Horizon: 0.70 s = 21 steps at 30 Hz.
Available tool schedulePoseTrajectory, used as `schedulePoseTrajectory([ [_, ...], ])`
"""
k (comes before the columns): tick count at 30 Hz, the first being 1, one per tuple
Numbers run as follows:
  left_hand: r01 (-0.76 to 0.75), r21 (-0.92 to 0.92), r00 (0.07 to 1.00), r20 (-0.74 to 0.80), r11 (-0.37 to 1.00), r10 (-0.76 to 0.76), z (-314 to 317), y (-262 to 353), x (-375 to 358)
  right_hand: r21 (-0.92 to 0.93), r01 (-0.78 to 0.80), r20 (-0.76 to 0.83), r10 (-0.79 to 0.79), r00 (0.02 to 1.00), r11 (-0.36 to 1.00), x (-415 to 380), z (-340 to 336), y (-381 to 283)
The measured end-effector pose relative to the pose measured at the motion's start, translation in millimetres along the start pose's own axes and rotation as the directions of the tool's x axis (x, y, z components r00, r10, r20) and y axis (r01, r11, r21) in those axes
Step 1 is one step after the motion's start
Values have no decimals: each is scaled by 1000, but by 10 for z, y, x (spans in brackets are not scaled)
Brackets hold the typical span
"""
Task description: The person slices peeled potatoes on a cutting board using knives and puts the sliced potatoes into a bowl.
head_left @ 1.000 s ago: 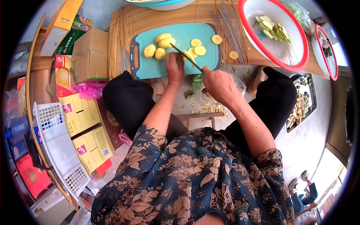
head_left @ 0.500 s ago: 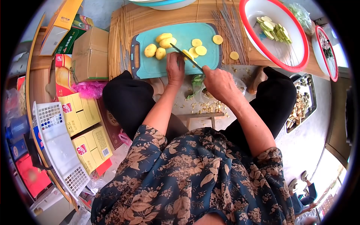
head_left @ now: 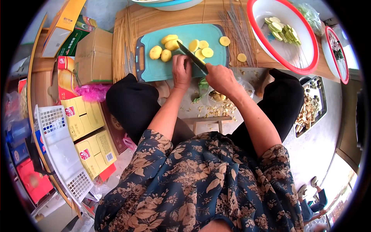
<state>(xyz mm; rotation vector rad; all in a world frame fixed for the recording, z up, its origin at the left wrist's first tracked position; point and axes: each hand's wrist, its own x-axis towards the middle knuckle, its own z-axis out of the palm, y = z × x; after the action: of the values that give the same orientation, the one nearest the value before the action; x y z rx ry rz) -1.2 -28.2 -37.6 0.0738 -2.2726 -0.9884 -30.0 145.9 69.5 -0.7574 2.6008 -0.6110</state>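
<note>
My right hand point(head_left: 222, 79) is closed round the handle of a dark-bladed knife point(head_left: 192, 54), its blade slanting up and left over the teal cutting board point(head_left: 154, 71). Left of the blade, my left hand point(head_left: 181, 70) rests at the board's near edge with its fingers bent; whatever lies under its fingertips is hidden. Several whole peeled potatoes point(head_left: 155, 52) sit on the board's left half. Round yellow slices point(head_left: 207, 52) lie right of the blade, with one slice point(head_left: 224, 41) at the board's right edge and another point(head_left: 241, 57) on the wooden table point(head_left: 177, 17).
Thin skewers point(head_left: 123, 42) lie left of the board, more point(head_left: 241, 31) to its right. A red-rimmed bowl point(head_left: 253, 23) holds green slices. A tray of mushrooms point(head_left: 322, 92) is at the right. Boxes point(head_left: 92, 56) stand at the left. Another person point(head_left: 307, 208) shows at lower right.
My right hand and the knife have moved slightly left and up. A slice that was beside the blade now lies apart from it, farther up the board.
</note>
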Motion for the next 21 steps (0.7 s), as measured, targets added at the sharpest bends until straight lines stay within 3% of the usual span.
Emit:
schedulePoseTrajectory([
  [9, 73, -39, 997, 13, 997, -73, -14, 25, -22, 58, 4, 21, -5, 1000, 998, -263, -203, -73],
  [21, 51, 1, 998, 23, 999, -51, -30, 18, -9, 23, 10, 37, -10, 999, 1000, -273, -179, -47],
])
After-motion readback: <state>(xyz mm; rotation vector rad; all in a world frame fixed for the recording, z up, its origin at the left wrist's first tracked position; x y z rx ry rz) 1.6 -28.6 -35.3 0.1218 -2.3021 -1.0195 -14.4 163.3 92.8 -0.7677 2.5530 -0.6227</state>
